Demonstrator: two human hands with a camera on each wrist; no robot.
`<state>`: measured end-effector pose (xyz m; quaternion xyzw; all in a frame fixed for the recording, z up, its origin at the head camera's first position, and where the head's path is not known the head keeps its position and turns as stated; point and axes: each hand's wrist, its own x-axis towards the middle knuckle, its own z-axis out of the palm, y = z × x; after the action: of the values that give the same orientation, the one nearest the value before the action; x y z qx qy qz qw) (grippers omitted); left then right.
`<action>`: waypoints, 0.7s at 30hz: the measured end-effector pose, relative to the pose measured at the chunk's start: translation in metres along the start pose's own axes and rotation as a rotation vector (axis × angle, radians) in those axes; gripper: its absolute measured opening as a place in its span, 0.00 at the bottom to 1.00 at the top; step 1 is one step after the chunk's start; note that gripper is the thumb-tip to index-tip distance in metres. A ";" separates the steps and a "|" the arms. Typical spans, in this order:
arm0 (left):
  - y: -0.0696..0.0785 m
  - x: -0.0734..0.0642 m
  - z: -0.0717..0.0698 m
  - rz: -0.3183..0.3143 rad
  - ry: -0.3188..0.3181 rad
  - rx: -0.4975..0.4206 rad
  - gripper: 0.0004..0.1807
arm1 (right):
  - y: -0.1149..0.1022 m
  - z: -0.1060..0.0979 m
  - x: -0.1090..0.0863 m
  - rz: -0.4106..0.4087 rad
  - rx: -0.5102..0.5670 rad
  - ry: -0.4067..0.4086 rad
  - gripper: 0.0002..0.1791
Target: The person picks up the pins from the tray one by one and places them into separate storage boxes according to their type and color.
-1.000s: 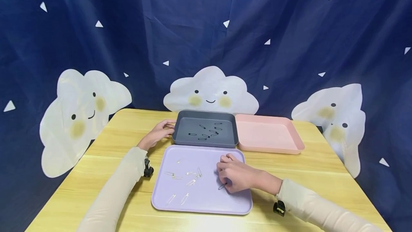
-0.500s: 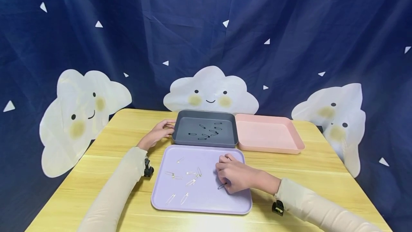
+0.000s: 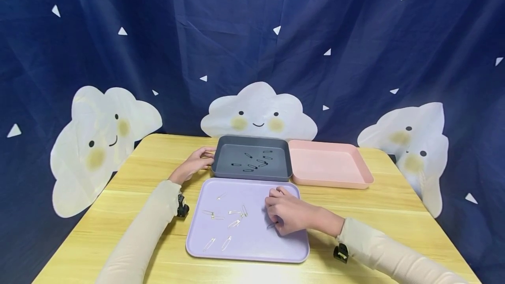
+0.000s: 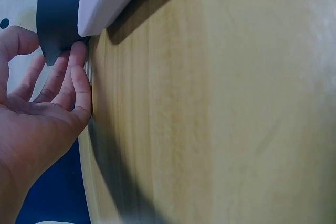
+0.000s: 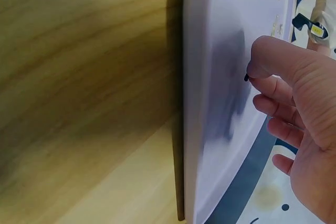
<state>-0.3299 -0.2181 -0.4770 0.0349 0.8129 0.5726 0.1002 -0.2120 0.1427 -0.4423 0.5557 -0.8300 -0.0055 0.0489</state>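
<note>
My right hand [image 3: 289, 211] is over the right part of the lilac tray [image 3: 252, 251]. It pinches a dark safety pin [image 3: 271, 225] between thumb and forefinger; in the right wrist view only the dark end of that safety pin [image 5: 246, 77] pokes out from the fingertips. Several gold safety pins [image 3: 226, 243] lie scattered over the tray's left half. My left hand [image 3: 193, 165] rests its relaxed fingers against the left wall of the dark grey tray [image 3: 232, 174], as the left wrist view also shows at close range. Several black safety pins [image 3: 248, 155] lie inside that grey tray.
A pink tray [image 3: 331, 183] stands against the right side of the grey one, with the lilac tray in front of them. All three are on a wooden table [image 3: 394, 231]. Behind it hangs a blue curtain [image 3: 252, 34] with cloud shapes.
My right hand has shifted very slightly, and less of the dark safety pin shows beyond the fingers. The left hand stays at the grey tray.
</note>
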 end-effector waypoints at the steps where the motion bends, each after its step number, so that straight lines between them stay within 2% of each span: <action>1: 0.000 0.000 0.000 0.000 0.000 0.001 0.32 | 0.001 0.000 0.000 0.005 -0.001 0.001 0.12; 6: -0.002 0.002 0.000 -0.002 -0.002 0.007 0.32 | 0.004 -0.004 0.002 0.029 0.014 0.017 0.12; 14: 0.000 -0.001 0.000 0.003 -0.008 -0.017 0.32 | 0.013 -0.007 0.006 0.023 0.024 0.137 0.10; 21: -0.002 0.001 0.000 0.006 -0.016 -0.023 0.32 | 0.024 -0.016 0.010 0.072 0.048 0.195 0.08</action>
<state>-0.3306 -0.2183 -0.4789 0.0408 0.8054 0.5819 0.1052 -0.2368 0.1432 -0.4239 0.5243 -0.8406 0.0703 0.1162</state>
